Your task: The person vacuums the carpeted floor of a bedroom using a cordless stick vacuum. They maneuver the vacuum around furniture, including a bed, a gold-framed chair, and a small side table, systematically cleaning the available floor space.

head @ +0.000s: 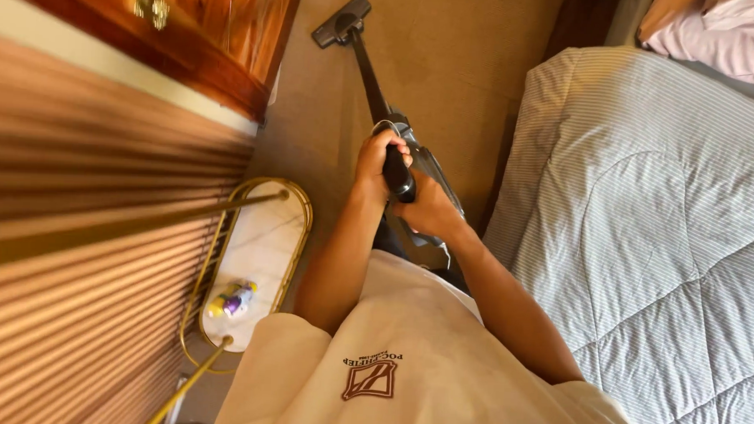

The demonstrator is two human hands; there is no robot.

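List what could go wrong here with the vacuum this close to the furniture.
1. The vacuum head sits close to the wooden cabinet; it might knock and scuff it.
2. The gold-framed side table stands beside the left hand; an elbow could tip the small bottle.
3. The striped quilt hangs near the right hand; its edge might get sucked in.
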